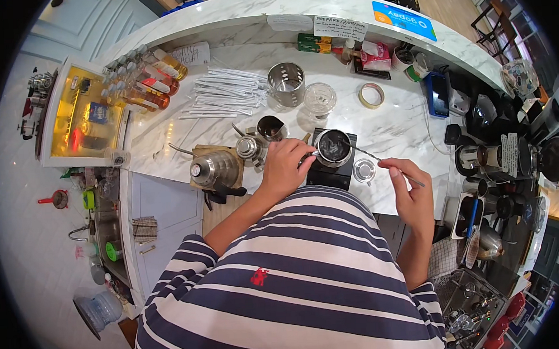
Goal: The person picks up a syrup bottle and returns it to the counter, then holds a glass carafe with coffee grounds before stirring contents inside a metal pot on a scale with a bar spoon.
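Note:
A metal cup (pixel 334 148) with dark contents stands on a black scale (pixel 328 176) in front of me. My left hand (pixel 287 166) is closed with its fingers at the cup's handle. In my right hand (pixel 412 190) is a long, thin, twisted bar spoon (pixel 367 153), its far end reaching into the cup. Just right of the scale sits a small round metal lid (pixel 364 171). Left of the cup are a small steel pot (pixel 249 147), a steel jug (pixel 270 129) and a gooseneck kettle (pixel 215 169) on a wooden board.
Many wrapped straws (pixel 225 94) lie farther back, beside a perforated metal holder (pixel 286 85) and a glass dish (pixel 320 100). Tape (pixel 371 95) lies to the right. Bottles (pixel 145 87) line the left; dark appliances (pixel 486 115) crowd the right. A raised marble ledge (pixel 253 7) curves behind.

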Demonstrator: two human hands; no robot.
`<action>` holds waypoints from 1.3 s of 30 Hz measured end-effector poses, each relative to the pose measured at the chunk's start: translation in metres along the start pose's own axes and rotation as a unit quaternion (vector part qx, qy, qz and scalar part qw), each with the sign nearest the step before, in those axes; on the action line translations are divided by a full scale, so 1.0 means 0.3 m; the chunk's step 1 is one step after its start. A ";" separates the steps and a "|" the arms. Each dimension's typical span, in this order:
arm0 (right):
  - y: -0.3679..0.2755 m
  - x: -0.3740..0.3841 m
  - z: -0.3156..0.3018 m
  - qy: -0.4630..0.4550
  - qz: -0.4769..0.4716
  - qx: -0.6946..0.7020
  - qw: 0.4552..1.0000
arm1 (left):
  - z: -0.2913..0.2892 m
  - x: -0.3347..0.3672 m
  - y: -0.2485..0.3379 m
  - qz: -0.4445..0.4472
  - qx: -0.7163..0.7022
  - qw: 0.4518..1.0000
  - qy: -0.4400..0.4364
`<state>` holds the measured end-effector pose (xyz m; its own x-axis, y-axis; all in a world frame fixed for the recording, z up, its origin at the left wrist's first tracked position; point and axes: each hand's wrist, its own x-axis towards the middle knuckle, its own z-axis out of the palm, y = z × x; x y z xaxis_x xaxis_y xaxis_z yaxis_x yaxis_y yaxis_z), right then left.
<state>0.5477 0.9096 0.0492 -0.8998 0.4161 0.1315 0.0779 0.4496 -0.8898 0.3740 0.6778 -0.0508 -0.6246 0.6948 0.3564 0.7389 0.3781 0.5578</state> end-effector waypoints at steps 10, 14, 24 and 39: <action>-0.015 0.008 -0.006 -0.032 0.005 0.001 0.999 | -0.003 0.000 -0.001 -0.005 0.003 1.000 -0.006; -0.010 0.002 -0.004 -0.054 0.010 0.011 0.998 | -0.001 0.001 -0.002 -0.006 0.005 1.000 -0.008; -0.007 0.016 -0.023 -0.047 0.015 0.006 0.999 | -0.001 0.005 0.000 -0.008 0.004 1.000 -0.013; -0.021 0.028 -0.017 -0.050 0.001 -0.016 0.999 | 0.012 0.002 -0.006 -0.028 -0.004 0.999 -0.016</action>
<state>0.5417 0.9142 0.0582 -0.9381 0.3361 0.0842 0.0914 0.4744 -0.8756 0.3732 0.6798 -0.0542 -0.6566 0.6916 0.3009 0.7007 0.4117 0.5828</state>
